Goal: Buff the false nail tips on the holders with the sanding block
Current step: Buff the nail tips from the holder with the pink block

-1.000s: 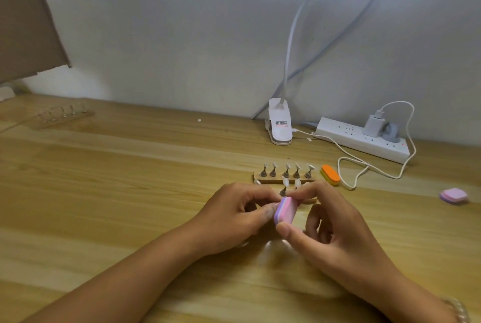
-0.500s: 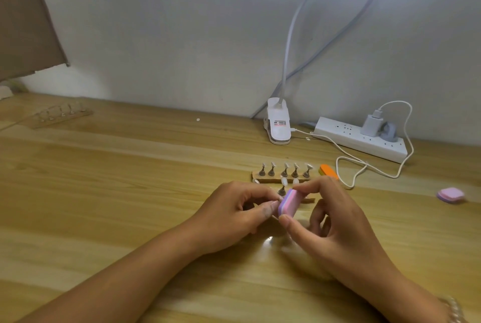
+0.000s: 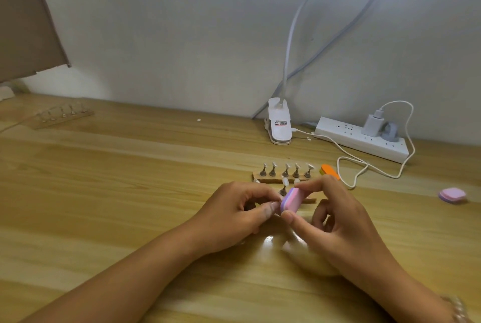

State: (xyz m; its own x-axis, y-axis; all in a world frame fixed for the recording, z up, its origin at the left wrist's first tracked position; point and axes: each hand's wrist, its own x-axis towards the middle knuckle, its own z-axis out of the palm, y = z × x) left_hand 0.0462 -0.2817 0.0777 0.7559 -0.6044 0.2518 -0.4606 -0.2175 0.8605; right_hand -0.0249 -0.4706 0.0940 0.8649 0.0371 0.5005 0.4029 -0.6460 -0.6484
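Upper left of frame: a brown cardboard sheet [image 3: 26, 23] against the wall. Below it, far left on the wooden table [image 3: 130, 179], I see a clear holder strip [image 3: 62, 114] with small stands, too faint to make out more. Centre, low: the left hand [image 3: 234, 216] is curled, with thumb and forefinger tips drawn together against the left edge of the sanding block [image 3: 292, 199]. What they pinch is hidden, so I cannot tell whether it holds anything. Above, at the wall, a white lamp clamp [image 3: 279, 127] carries the only label in view, red and black print too small for me to read. Between clamp and hands sits a wooden holder [image 3: 285, 170] with five false nail tips [image 3: 286, 165] on metal stands. A nearer holder [image 3: 309, 200] lies mostly hidden behind the block, with one stand and tip [image 3: 284, 182] showing just above it. The block, pink over purple, is at frame centre, tilted, gripped by the right hand [image 3: 335, 221] between forefinger on top and thumb beneath, the other fingers loosely curled. Just right of the holders is an orange block [image 3: 330, 172]. Further right is a white power strip [image 3: 361, 139] with a charger [image 3: 373, 126] and looping cable [image 3: 364, 166], no brand legible. Far right lies a pink block [image 3: 452, 195].
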